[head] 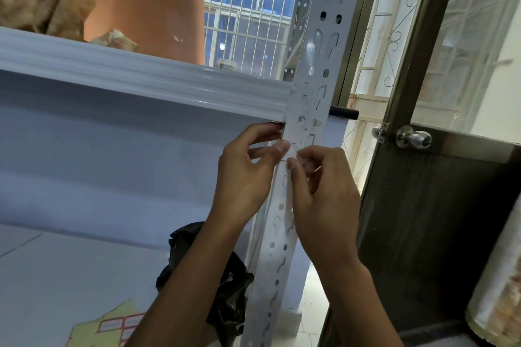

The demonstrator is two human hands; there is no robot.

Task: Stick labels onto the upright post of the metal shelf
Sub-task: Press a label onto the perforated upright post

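Note:
The grey slotted upright post (318, 65) of the metal shelf runs from top centre down to bottom centre. Both hands meet on it just under the shelf beam (141, 76). My left hand (248, 175) presses its thumb and fingertips against the post's left edge. My right hand (318, 186) pinches at the post face beside that thumb, on what seems a small pale label (294, 149), hard to tell apart from the post. A yellowish sheet of red-bordered labels (112, 325) lies on the lower shelf at bottom left.
A crumpled black plastic bag (231, 290) sits on the lower shelf against the post. A dark door with a metal knob (414, 136) stands at the right. An orange cylinder (152, 3) rests on the upper shelf; window bars are behind.

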